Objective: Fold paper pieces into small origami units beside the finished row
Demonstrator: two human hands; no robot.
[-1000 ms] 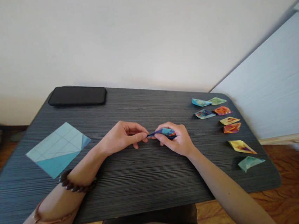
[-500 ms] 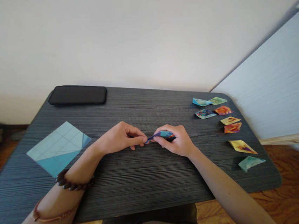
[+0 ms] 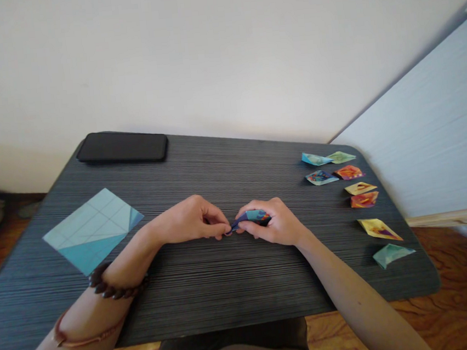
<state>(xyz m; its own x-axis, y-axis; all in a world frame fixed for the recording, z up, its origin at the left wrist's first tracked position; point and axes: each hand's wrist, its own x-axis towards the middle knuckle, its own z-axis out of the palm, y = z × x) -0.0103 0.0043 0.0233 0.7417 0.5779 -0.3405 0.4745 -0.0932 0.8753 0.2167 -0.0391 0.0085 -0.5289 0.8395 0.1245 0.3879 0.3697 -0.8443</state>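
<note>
Between my hands, above the middle of the dark table (image 3: 211,287), is a small folded paper piece (image 3: 254,216) in blue, purple and orange. My left hand (image 3: 198,218) pinches its narrow left tip between thumb and fingertips. Its wider end sits in my right hand (image 3: 273,223), with the thumb along the near side and the fingers behind. Part of the piece is hidden by the right-hand fingers. Left of my left wrist lies a light-blue sheet of paper (image 3: 97,215) with crease lines and a folded darker-blue corner.
Several folded paper pieces lie along the right side, among them a teal one (image 3: 392,255), a yellow one (image 3: 377,229) and an orange one (image 3: 349,172). A black phone (image 3: 123,147) rests at the back left, near the wall (image 3: 222,55). A pale panel (image 3: 427,123) stands on the right.
Both hands have moved slightly down towards me with the folded paper piece. Its narrow tip now points more downward at the left fingertips. The sheet and the other pieces lie as before.
</note>
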